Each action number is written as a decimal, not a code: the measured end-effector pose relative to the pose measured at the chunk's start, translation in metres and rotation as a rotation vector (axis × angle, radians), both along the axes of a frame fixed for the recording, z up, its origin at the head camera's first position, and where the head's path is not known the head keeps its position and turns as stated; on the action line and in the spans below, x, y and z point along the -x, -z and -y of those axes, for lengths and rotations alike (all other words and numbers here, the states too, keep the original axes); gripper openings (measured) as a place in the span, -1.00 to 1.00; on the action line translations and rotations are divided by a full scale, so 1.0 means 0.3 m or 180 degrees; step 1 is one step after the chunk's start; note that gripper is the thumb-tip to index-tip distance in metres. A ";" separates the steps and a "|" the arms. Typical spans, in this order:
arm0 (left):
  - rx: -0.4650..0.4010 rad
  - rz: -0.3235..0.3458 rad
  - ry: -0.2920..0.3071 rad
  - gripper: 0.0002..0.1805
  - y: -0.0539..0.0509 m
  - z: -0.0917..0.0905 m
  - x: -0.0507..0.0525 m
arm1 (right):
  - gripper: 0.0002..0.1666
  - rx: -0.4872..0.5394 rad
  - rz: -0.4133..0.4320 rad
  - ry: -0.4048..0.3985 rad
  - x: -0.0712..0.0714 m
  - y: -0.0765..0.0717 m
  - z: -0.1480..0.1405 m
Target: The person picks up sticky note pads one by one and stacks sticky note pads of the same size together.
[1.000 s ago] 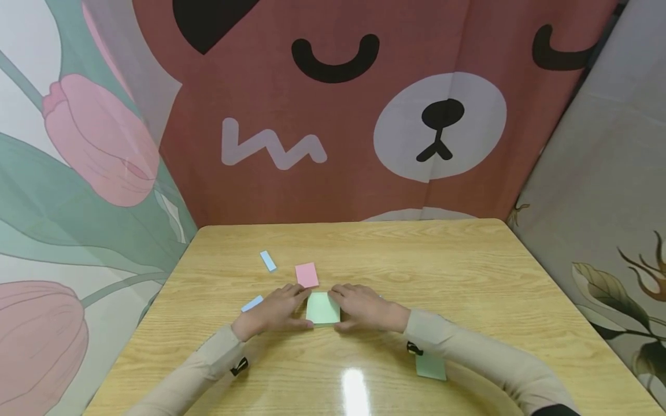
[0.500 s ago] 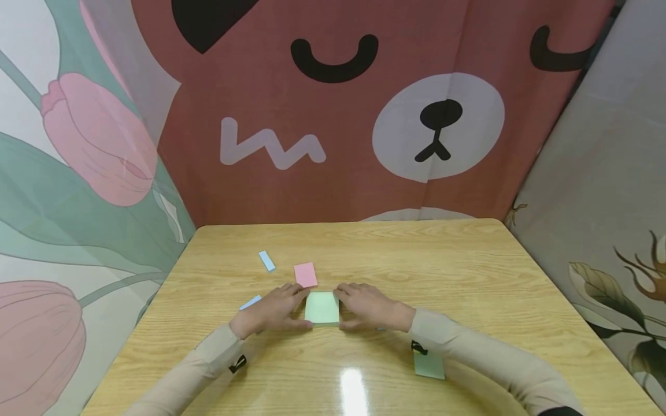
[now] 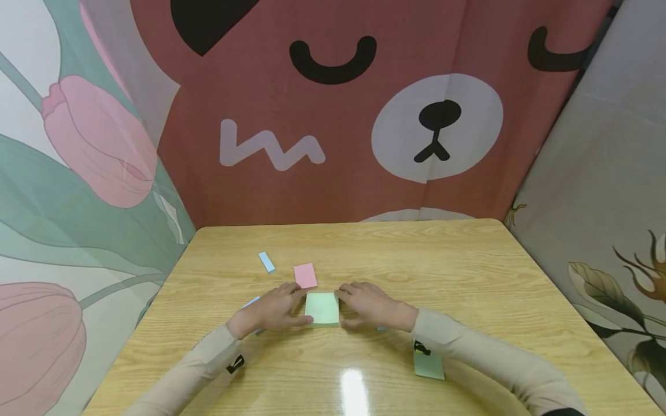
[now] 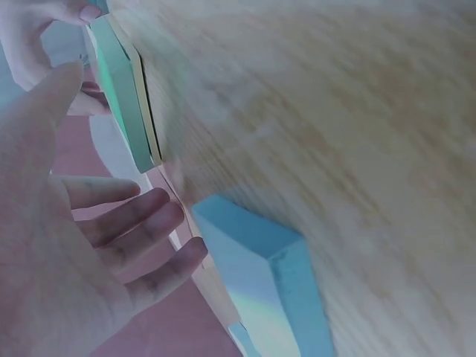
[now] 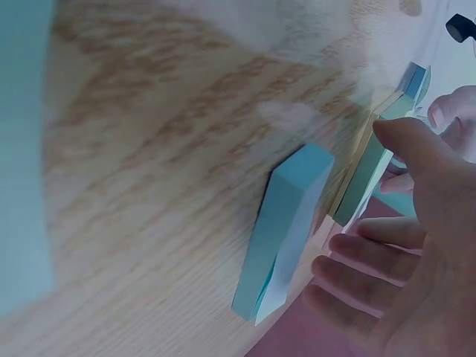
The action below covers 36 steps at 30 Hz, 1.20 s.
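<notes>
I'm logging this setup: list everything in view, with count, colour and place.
Table: 1, light wood, lower middle.
Green pad: 1, green, centre.
Pale layer: 1, yellowish, under it.
Second green pad: 1, green, near right.
Pink pad: 1, pink, just beyond centre.
Blue strip: 1, blue, far left.
Left blue pad: 1, blue, left of centre.
Right blue pad: 1, blue, right of centre.
Bear backdrop: 1, reddish-brown, behind table.
Floral cloths: 2, multicoloured, both sides.
Wrist pieces: 2, black, one each side.
Sleeves: 2, beige, arms.
Left hand: 1, bare, pad's left.
Right hand: 1, bare, pad's right.
</notes>
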State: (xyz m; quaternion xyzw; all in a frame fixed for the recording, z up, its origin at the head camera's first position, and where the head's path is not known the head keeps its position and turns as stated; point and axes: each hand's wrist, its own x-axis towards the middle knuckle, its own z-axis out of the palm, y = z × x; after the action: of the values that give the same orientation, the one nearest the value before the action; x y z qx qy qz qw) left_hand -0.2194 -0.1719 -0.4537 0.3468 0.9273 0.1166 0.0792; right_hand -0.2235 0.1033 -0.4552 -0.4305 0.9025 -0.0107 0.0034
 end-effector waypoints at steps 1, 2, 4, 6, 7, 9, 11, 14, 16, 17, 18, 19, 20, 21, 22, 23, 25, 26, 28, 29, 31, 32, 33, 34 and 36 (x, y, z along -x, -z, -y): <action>-0.0006 0.0001 -0.0012 -0.13 0.000 0.001 0.002 | -0.18 0.0021 -0.0027 -0.0013 0.000 -0.001 -0.002; -0.0010 -0.0007 -0.0016 -0.14 0.000 0.001 0.003 | -0.20 0.0046 -0.0075 -0.0037 0.001 0.000 -0.004; -0.0074 -0.0016 -0.0016 -0.15 0.000 0.004 0.006 | -0.22 0.0097 -0.0183 -0.0085 0.002 0.001 -0.008; -0.0111 -0.0020 -0.0020 -0.16 0.000 0.006 0.008 | -0.24 0.0137 -0.0283 -0.0131 0.003 0.002 -0.012; -0.0127 -0.0032 -0.0020 -0.15 0.000 0.007 0.009 | -0.24 0.0151 -0.0316 -0.0144 0.003 0.002 -0.015; -0.0183 -0.0056 -0.0012 -0.16 0.000 0.010 0.012 | -0.24 0.0182 -0.0371 -0.0167 0.004 0.001 -0.019; -0.0204 -0.0095 -0.0019 -0.16 -0.001 0.011 0.013 | -0.25 0.0204 -0.0408 -0.0183 0.005 0.000 -0.023; -0.0246 -0.0141 -0.0026 -0.19 -0.003 0.012 0.015 | -0.27 0.0234 -0.0452 -0.0199 0.006 0.000 -0.027; -0.0242 -0.0158 -0.0048 -0.20 -0.006 0.010 0.014 | -0.28 0.0239 -0.0478 -0.0205 0.007 -0.001 -0.030; -0.0252 -0.0162 -0.0046 -0.21 -0.006 0.009 0.014 | -0.29 0.0244 -0.0494 -0.0210 0.007 -0.001 -0.032; -0.0264 -0.0165 -0.0046 -0.22 -0.008 0.007 0.014 | -0.30 0.0254 -0.0517 -0.0219 0.008 0.000 -0.034; -0.0272 -0.0175 -0.0043 -0.23 -0.009 0.006 0.014 | -0.31 0.0266 -0.0545 -0.0230 0.008 0.000 -0.035; -0.0289 -0.0181 -0.0035 -0.24 -0.010 0.005 0.014 | -0.32 0.0277 -0.0579 -0.0241 0.007 0.001 -0.037; -0.0293 -0.0198 -0.0027 -0.25 -0.011 0.005 0.014 | -0.33 0.0295 -0.0612 -0.0256 0.007 0.001 -0.040; -0.0306 -0.0214 -0.0020 -0.26 -0.011 0.004 0.014 | -0.35 0.0313 -0.0651 -0.0275 0.007 0.002 -0.041; -0.0316 -0.0229 -0.0013 -0.28 -0.011 0.005 0.013 | -0.36 0.0326 -0.0694 -0.0296 0.008 0.005 -0.043; -0.0323 -0.0256 -0.0010 -0.30 -0.009 0.006 0.011 | -0.39 0.0351 -0.0761 -0.0333 0.010 0.008 -0.047; -0.0322 -0.0264 -0.0013 -0.31 -0.008 0.007 0.009 | -0.40 0.0356 -0.0785 -0.0346 0.011 0.011 -0.048; -0.0322 -0.0282 -0.0018 -0.32 -0.005 0.009 0.008 | -0.41 0.0368 -0.0809 -0.0369 0.014 0.015 -0.050; -0.0321 -0.0290 -0.0021 -0.33 -0.004 0.010 0.008 | -0.41 0.0369 -0.0819 -0.0373 0.015 0.016 -0.051; -0.0337 -0.0324 -0.0013 -0.35 -0.001 0.011 0.010 | -0.42 0.0381 -0.0818 -0.0368 0.016 0.018 -0.053; -0.0342 -0.0343 -0.0011 -0.36 0.000 0.012 0.011 | -0.43 0.0386 -0.0818 -0.0363 0.017 0.018 -0.054; -0.0341 -0.0366 -0.0007 -0.37 0.001 0.013 0.012 | -0.43 0.0397 -0.0818 -0.0363 0.016 0.018 -0.054; -0.0340 -0.0390 -0.0008 -0.38 0.001 0.014 0.013 | -0.44 0.0409 -0.0817 -0.0366 0.016 0.018 -0.055; -0.0344 -0.0431 -0.0006 -0.39 0.001 0.015 0.014 | -0.46 0.0434 -0.0814 -0.0374 0.012 0.016 -0.056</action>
State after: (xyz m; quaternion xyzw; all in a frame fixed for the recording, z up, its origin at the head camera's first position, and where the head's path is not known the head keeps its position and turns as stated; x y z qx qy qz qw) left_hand -0.2236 -0.1764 -0.4540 0.3567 0.9232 0.1428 -0.0027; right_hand -0.2272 0.1202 -0.4601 -0.4797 0.8660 -0.0167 -0.1403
